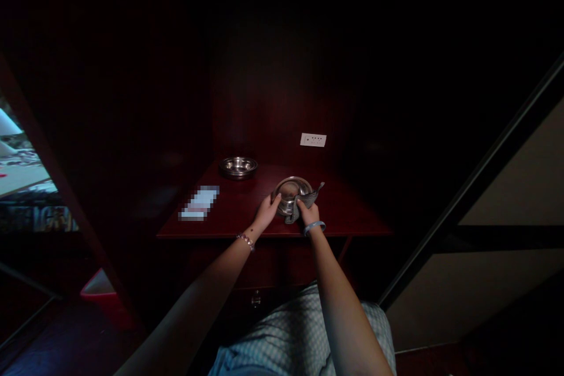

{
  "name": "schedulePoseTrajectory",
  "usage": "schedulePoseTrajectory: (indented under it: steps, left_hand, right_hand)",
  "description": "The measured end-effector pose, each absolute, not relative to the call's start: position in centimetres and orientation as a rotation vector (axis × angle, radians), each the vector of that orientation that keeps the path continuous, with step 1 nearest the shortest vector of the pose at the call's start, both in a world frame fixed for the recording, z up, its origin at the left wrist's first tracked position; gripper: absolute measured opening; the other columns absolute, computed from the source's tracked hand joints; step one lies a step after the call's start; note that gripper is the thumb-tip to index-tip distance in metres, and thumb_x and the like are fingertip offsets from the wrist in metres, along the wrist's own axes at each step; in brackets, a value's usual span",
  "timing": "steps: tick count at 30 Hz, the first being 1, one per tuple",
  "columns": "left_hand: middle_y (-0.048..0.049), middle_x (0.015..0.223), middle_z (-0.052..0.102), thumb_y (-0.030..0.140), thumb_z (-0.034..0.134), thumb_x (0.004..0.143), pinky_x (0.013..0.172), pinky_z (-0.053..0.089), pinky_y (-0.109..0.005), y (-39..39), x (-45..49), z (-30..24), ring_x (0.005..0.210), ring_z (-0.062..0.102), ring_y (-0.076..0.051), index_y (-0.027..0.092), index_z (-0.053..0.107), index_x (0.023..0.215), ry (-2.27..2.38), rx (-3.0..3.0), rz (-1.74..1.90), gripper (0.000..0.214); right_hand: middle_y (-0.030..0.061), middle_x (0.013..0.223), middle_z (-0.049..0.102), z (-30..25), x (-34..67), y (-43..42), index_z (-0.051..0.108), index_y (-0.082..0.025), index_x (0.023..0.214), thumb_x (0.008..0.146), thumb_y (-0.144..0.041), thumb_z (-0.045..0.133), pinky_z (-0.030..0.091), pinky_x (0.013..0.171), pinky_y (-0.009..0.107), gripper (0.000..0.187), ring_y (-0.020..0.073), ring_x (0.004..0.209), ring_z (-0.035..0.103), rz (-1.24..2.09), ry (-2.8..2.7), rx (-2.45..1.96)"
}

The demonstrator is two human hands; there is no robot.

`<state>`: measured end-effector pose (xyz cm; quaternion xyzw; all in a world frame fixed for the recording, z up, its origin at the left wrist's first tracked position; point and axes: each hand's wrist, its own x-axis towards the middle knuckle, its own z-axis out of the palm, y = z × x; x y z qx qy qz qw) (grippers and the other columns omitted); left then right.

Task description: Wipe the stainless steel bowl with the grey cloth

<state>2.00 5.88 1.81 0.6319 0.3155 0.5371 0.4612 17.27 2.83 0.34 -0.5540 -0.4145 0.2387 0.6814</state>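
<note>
right now you have both hands on one metal bowl [287, 189], out over the near part of the counter [348, 211], though you cannot tell whether its base touches the wood. your left hand [267, 211] grips the rim at eight o'clock, thumb on top. your right hand [310, 212] pinches a grey cloth [314, 195] against the rim at four o'clock, and the cloth drapes over that edge, one corner sticking out toward two o'clock. the bowl's shiny inside faces you, with dim reflections across it. at ten o'clock from it, well apart, a stack of metal dishes [238, 168] sits upright, one nested in another; you can't make out how many. at nine o'clock lies a blurred pale rectangle [199, 203]. down at eight o'clock, beyond the counter, stands a red bin [112, 305] with a pale interior, its contents too dark to tell.
</note>
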Motion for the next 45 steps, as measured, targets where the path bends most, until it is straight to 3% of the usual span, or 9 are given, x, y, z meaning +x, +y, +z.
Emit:
schedulePoseTrajectory:
  steps: [9, 16, 25, 32, 40, 45]
  left_hand:
    - [-0.0069, 0.098, 0.07, 0.049, 0.05, 0.081, 0.084, 0.047, -0.029, 5.2, 1.4, 2.6, 0.091, 0.063, -0.02, 0.015, 0.065, 0.097, 0.827, 1.546, 1.372, 0.04]
    - [-0.0068, 0.113, 0.065, 0.041, 0.053, 0.081, 0.093, 0.043, -0.029, 5.2, 1.8, 2.6, 0.104, 0.059, -0.019, 0.018, 0.058, 0.111, 0.719, 1.538, 1.342, 0.038]
    - [-0.0115, 0.125, 0.056, 0.033, 0.07, 0.068, 0.101, 0.039, -0.035, 5.1, 1.8, 1.7, 0.113, 0.054, -0.021, 0.015, 0.043, 0.125, 0.674, 1.736, 1.246, 0.066]
    - [-0.0125, 0.123, 0.057, 0.027, 0.062, 0.073, 0.104, 0.034, -0.039, 5.7, 1.9, 0.8, 0.117, 0.051, -0.024, 0.015, 0.052, 0.115, 0.692, 1.849, 1.166, 0.045]
    - [-0.0111, 0.116, 0.06, 0.019, 0.048, 0.082, 0.097, 0.041, -0.034, 5.6, 1.9, 1.7, 0.102, 0.059, -0.016, 0.014, 0.027, 0.129, 0.69, 1.658, 1.293, 0.052]
    - [-0.0098, 0.122, 0.058, 0.03, 0.048, 0.085, 0.101, 0.038, -0.033, 5.8, 2.1, 1.8, 0.112, 0.055, -0.019, 0.017, 0.043, 0.124, 0.671, 1.594, 1.366, 0.042]
  right_hand:
    - [0.0094, 0.09, 0.072, 0.1, 17.3, 3.1, 0.068, -0.013, 0.086, 0.061, -0.037, 0.069, 0.052, 0.08, 0.034, 0.034, 0.024, 0.088, 0.067, 0.574, -0.943, -1.218]
    - [0.0093, 0.09, 0.072, 0.1, 17.4, 3.1, 0.068, -0.014, 0.085, 0.062, -0.036, 0.068, 0.052, 0.079, 0.033, 0.032, 0.0236, 0.088, 0.067, 0.553, -0.911, -1.216]
    - [0.0101, 0.088, 0.073, -0.2, 17.8, 3.3, 0.068, -0.013, 0.082, 0.061, -0.037, 0.069, 0.053, 0.075, 0.033, 0.032, 0.0245, 0.084, 0.068, 0.532, -0.843, -1.227]
    - [0.0102, 0.091, 0.072, -0.7, 17.9, 3.7, 0.068, -0.013, 0.087, 0.062, -0.039, 0.068, 0.052, 0.079, 0.034, 0.036, 0.0236, 0.087, 0.068, 0.553, -0.891, -1.187]
    - [0.0098, 0.09, 0.072, -0.4, 17.7, 3.4, 0.068, -0.014, 0.086, 0.062, -0.038, 0.068, 0.051, 0.08, 0.034, 0.034, 0.0249, 0.088, 0.067, 0.529, -0.894, -1.216]
    - [0.0079, 0.088, 0.073, -0.2, 17.6, 3.2, 0.068, -0.014, 0.086, 0.061, -0.039, 0.069, 0.051, 0.08, 0.033, 0.035, 0.0247, 0.088, 0.067, 0.508, -0.912, -1.219]
